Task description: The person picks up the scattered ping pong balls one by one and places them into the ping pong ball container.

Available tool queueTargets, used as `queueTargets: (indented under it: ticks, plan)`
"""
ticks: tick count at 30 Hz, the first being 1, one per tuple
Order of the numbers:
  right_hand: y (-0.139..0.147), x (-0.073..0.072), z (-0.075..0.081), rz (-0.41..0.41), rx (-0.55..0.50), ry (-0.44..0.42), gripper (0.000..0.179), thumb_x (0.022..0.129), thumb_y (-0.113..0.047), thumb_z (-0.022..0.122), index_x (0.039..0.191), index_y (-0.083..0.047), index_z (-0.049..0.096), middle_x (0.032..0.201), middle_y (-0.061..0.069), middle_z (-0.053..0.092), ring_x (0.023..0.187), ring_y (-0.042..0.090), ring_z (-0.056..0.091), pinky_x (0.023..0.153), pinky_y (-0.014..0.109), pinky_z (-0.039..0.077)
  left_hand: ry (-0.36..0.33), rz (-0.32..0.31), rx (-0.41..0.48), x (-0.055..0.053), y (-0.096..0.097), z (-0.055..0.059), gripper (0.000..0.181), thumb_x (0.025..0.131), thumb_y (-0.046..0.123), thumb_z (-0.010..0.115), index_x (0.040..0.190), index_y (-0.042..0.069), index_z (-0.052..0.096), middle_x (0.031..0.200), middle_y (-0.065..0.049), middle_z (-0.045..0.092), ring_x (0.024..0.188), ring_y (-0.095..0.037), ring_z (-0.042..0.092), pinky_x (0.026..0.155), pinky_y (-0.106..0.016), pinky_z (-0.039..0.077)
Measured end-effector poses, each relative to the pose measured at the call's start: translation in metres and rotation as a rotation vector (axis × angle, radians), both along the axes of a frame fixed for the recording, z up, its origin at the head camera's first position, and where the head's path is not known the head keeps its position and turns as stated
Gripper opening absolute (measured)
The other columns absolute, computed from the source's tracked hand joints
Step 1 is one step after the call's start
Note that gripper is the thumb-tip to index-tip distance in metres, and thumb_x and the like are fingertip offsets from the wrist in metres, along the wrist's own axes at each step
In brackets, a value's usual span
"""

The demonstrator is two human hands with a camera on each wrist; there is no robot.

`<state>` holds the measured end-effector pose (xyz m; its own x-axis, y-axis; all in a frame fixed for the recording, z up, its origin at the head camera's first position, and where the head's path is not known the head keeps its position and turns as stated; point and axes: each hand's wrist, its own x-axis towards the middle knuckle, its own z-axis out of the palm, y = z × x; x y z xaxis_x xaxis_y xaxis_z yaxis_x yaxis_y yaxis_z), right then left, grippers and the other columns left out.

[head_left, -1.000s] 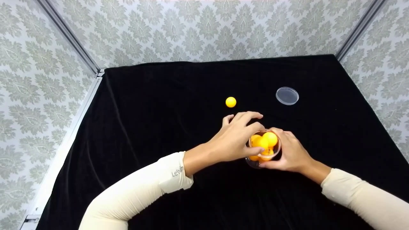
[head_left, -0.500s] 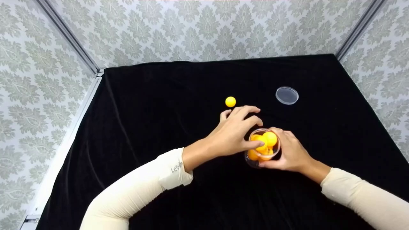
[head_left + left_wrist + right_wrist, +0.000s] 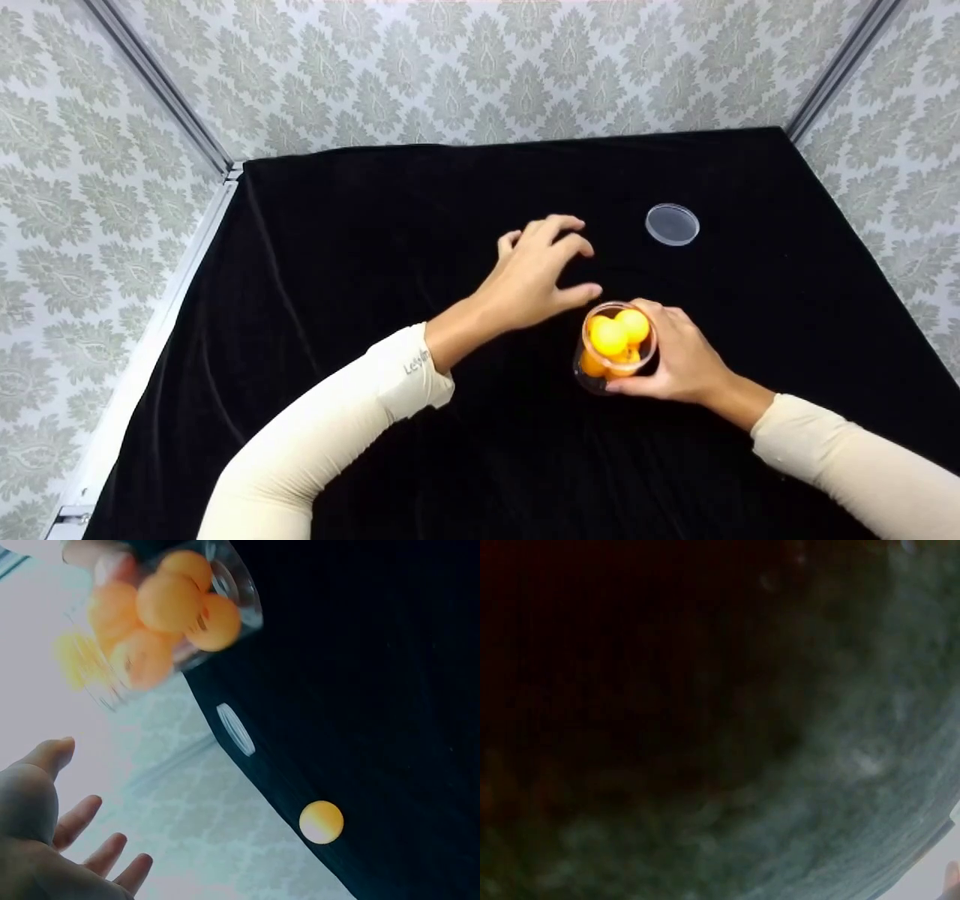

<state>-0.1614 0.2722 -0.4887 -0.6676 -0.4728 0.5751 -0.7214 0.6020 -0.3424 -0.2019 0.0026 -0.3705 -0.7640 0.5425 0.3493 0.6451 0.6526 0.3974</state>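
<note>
In the head view my right hand (image 3: 679, 360) grips a clear plastic jar (image 3: 246, 596) round its side, its lidless mouth facing up. Several orange ping-pong balls (image 3: 609, 338) fill it. My left hand (image 3: 534, 274) is over the cloth, left of and beyond the jar, fingers spread and slightly bent, holding nothing. One loose ping-pong ball (image 3: 321, 822) lies on the cloth in the left wrist view; in the head view the left hand hides it. The right wrist view is mostly a dark, blurred close-up.
A round clear lid (image 3: 672, 225) lies flat on the black cloth (image 3: 390, 240), beyond the jar to the right. Patterned walls (image 3: 450, 75) with metal corner posts (image 3: 161, 86) enclose the table at the back and sides.
My left hand has drawn back from the jar's mouth and moved away, up and left, over the loose ball's spot. The ball its thumb overlapped stays in the jar. The right hand keeps its place.
</note>
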Motion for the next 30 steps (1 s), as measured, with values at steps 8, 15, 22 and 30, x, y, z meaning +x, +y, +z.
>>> queueTargets:
  ticks: [8,15,22,30]
  plan:
    - [0.001,0.001,0.000,0.001,-0.001,-0.007,0.105,0.057,-0.066,0.091,0.135,-0.005,0.056,0.127,0.007,0.065,0.108,0.029,0.064,0.095,0.048,0.047,-0.052,0.082,0.035,-0.023,-0.004,0.000,0.042,0.090,0.051,0.072,0.120,0.023,0.064,0.149,0.002,0.047,0.135,-0.022,0.047,0.106,-0.056,0.031]
    - [0.000,0.001,0.001,-0.006,-0.005,-0.007,0.104,0.059,-0.069,0.089,0.135,-0.006,0.056,0.127,0.008,0.065,0.107,0.030,0.065,0.093,0.050,0.047,-0.092,0.201,0.010,-0.054,-0.011,-0.009,0.043,0.091,0.051,0.071,0.123,0.023,0.065,0.150,0.002,0.047,0.135,-0.026,0.046,0.108,-0.061,0.030]
    - [0.000,0.000,-0.002,-0.015,-0.013,-0.001,0.106,0.060,-0.075,0.084,0.134,-0.004,0.056,0.125,0.009,0.066,0.106,0.032,0.065,0.093,0.050,0.047,-0.130,0.304,-0.022,-0.081,-0.018,-0.020,0.046,0.090,0.052,0.072,0.125,0.023,0.063,0.148,0.002,0.047,0.135,-0.028,0.045,0.108,-0.065,0.029]
    - [-0.001,0.000,-0.002,-0.008,-0.006,0.024,0.104,0.058,-0.069,0.088,0.134,-0.005,0.056,0.125,0.008,0.066,0.106,0.031,0.066,0.094,0.048,0.047,-0.172,0.370,-0.048,-0.096,-0.022,-0.030,0.045,0.091,0.051,0.072,0.126,0.023,0.062,0.148,0.002,0.047,0.135,-0.027,0.045,0.111,-0.067,0.026]
